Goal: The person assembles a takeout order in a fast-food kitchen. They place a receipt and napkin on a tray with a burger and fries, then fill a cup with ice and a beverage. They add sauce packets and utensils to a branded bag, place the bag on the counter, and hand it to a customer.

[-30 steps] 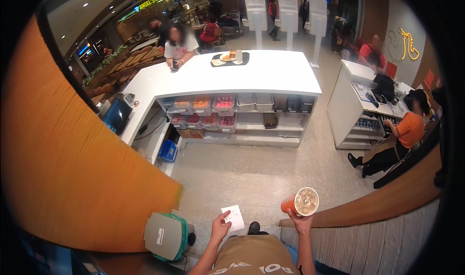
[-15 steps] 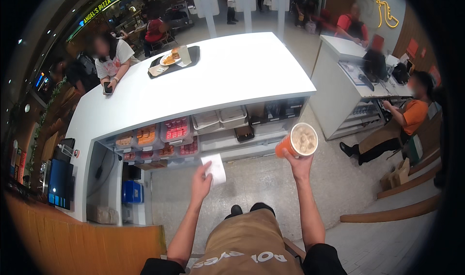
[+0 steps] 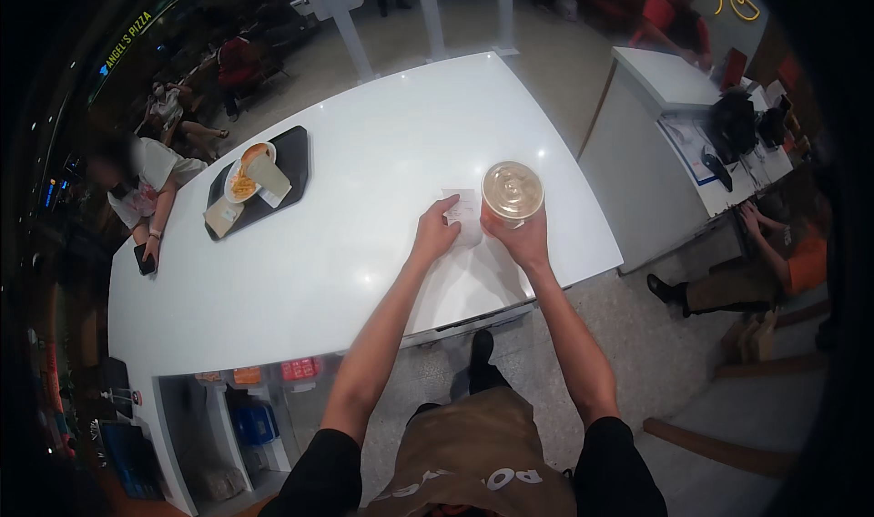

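Over the right part of the white counter (image 3: 382,262), my right hand (image 3: 525,242) is wrapped round a tall orange drink cup (image 3: 513,189) with a pale brown, icy drink showing at its round top. Just left of it, my left hand (image 3: 439,229) pinches a thin white paper slip (image 3: 465,209) between thumb and fingers. The slip reaches close beside the cup. Whether the cup's base touches the counter is hidden by my hand.
A dark tray (image 3: 297,148) with a plate of fries (image 3: 242,187) and other food sits at the left. A person (image 3: 146,185) leans there holding a phone (image 3: 145,259). A second counter (image 3: 628,144) stands at the right, with a seated worker (image 3: 792,267) beside it.
I have stepped up to the counter. Both hands moved forward over its top and closer together, still holding the cup and the paper slip.
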Demonstrator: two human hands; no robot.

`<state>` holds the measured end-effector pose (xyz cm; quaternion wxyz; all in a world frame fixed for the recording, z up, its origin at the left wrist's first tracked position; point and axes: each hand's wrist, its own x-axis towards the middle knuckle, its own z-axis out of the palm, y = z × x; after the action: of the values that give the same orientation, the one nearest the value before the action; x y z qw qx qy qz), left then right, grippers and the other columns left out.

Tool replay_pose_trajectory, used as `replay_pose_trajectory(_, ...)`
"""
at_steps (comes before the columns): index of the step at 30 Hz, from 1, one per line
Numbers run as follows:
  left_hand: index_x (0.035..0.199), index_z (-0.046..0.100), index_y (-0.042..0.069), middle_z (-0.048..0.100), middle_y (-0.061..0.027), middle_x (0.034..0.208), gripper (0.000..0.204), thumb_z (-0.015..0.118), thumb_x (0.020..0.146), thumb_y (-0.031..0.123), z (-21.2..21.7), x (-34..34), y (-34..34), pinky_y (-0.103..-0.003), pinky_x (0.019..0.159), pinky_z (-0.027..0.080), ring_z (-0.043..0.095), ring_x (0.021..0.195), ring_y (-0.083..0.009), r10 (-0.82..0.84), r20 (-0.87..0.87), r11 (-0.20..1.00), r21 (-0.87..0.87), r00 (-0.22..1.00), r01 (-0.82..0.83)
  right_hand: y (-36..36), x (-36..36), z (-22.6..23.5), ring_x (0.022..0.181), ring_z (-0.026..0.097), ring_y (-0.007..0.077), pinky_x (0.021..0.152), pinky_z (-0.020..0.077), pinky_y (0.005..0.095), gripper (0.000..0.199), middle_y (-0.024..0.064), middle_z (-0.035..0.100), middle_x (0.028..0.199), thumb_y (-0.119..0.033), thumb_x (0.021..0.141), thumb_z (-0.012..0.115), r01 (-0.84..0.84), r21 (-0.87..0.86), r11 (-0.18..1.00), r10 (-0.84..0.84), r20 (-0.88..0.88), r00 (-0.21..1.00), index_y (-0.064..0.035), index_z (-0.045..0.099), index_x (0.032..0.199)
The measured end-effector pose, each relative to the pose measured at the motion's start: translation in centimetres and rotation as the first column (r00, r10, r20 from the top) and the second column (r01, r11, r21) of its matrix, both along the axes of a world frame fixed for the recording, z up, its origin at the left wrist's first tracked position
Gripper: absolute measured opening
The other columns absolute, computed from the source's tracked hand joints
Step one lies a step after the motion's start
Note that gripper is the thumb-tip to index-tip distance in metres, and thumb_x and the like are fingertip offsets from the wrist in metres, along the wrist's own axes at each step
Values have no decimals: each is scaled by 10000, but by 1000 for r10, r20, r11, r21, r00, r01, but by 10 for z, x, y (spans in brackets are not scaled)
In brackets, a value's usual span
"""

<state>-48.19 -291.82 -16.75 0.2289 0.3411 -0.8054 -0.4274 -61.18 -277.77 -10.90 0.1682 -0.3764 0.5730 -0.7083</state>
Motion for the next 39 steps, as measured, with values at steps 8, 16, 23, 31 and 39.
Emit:
replay_pose_trajectory(8,1350,566,24,653,-189,1176,574,669,785,29,-15,-46,-69,-364,802,539,652,847,-262,-73,66,995,70,995,69,-81,-40,-13,1049,666,208,888,556,351,710,105,652,1166,-81,695,862,32,117,993,-29,-34,999,-31,452,1273)
replay_pose_trajectory(16,1315,573,32,642,-112,1119,493,687,836,59,-30,-16,-74,-285,714,540,599,735,-137,12,-90,994,114,996,-1,-53,-14,-29,1192,581,244,968,504,372,722,128,606,1223,-130,697,878,336,187,923,-312,-147,939,-27,468,1281)
replay_pose_trajectory(23,1050,641,8,600,26,755,141,639,917,54,-42,73,-45,-195,581,405,472,635,-22,-110,-68,963,239,992,123,117,132,-166,575,502,95,555,398,288,286,18,543,579,-107,888,670,-315,697,644,-109,491,864,-2,548,651)
replay_pose_trajectory(31,1005,638,-9,607,21,731,79,594,942,6,-51,78,-43,-183,539,365,479,608,-20,-236,-260,957,105,936,270,5,165,-345,971,694,281,814,535,365,309,204,701,1106,-142,910,631,414,429,803,-445,-32,895,52,630,1149)
replay_pose_trajectory(39,969,653,8,578,31,773,54,612,934,8,-47,79,-40,-190,577,371,468,659,-32,-238,-218,970,1,946,244,-33,179,-331,949,702,253,798,542,347,276,170,710,1100,-137,902,639,522,-52,851,-368,650,665,22,648,1128)
